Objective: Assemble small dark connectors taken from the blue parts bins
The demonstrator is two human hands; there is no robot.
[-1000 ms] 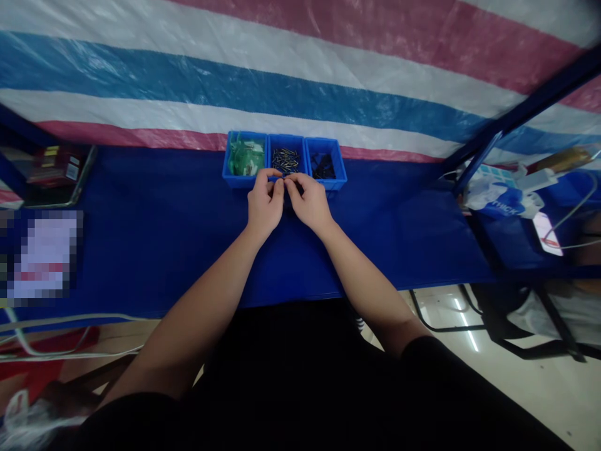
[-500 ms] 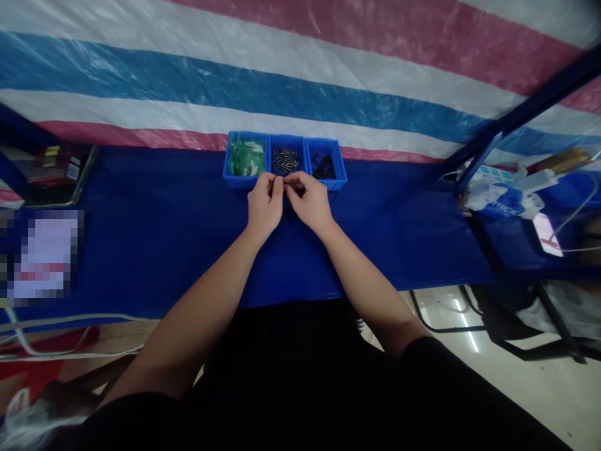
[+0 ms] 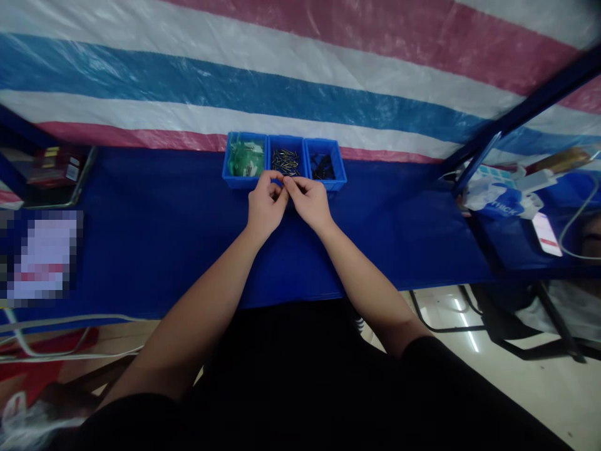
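Observation:
My left hand [image 3: 267, 203] and my right hand [image 3: 310, 202] meet fingertip to fingertip just in front of the blue bins. Both are closed in a pinch, and whatever lies between the fingertips is too small or too covered to make out. Behind them, the middle bin [image 3: 286, 140] holds many small brass-coloured metal pins or screws. Green plastic wrap and pale pieces fill the left bin [image 3: 248, 182]. In the right bin [image 3: 334, 185] are small black parts. My fingers hide part of the middle bin's front wall.
The bins stand on a blue-covered table [image 3: 164, 238] against a striped tarp [image 3: 291, 69]. At far left are a dark red box [image 3: 54, 166] and a blurred-out pale panel [image 3: 47, 257]. On the right lie a plastic bag [image 3: 502, 197] and a phone [image 3: 547, 235], near a blue frame post [image 3: 483, 160].
My left thumb has moved down from its index finger, opening a gap there. My right fingertips have shifted slightly at the meeting point. The bins stay in place.

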